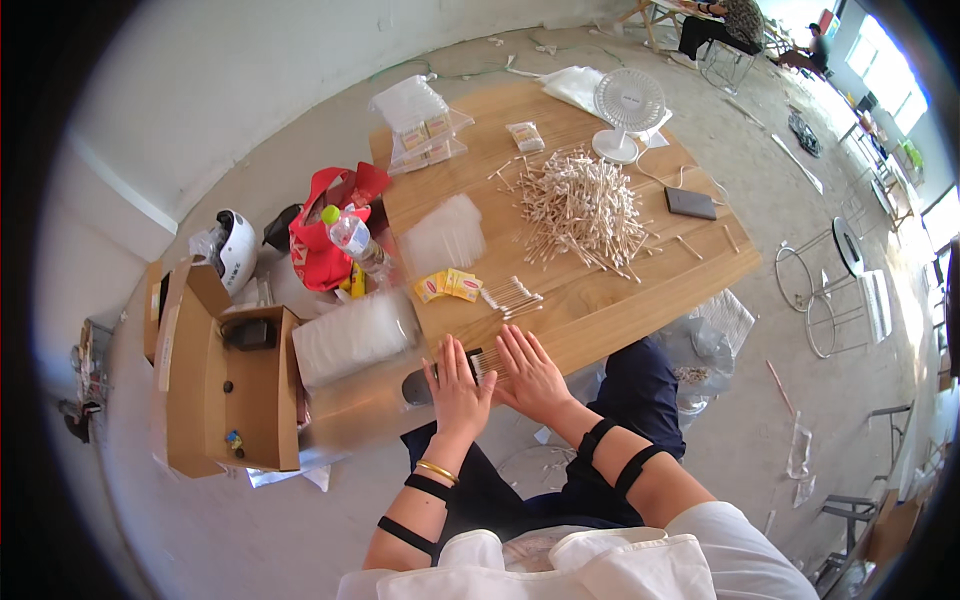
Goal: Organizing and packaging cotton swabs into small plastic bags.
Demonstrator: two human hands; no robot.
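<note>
My left hand (459, 396) lies with its fingers stretched out at the table's front edge, over a dark flat object (416, 389) whose kind I cannot make out. Beside it, my right hand (533, 380) rests flat, fingers extended. A small row of cotton swabs (487, 361) shows between the two hands, partly covered by them. Just beyond, a loose row of cotton swabs (512, 298) lies next to yellow printed cards (449, 285). Farther back is a large heap of cotton swabs (580, 212). Clear plastic bags (444, 238) lie flat left of the heap.
On the wooden table (590, 310) stand a white fan (628, 105), a dark power bank (690, 204) and filled packets (424, 140). To the left are a bottle (352, 236), a red bag (322, 240), a stack of plastic bags (357, 336) and an open cardboard box (200, 370).
</note>
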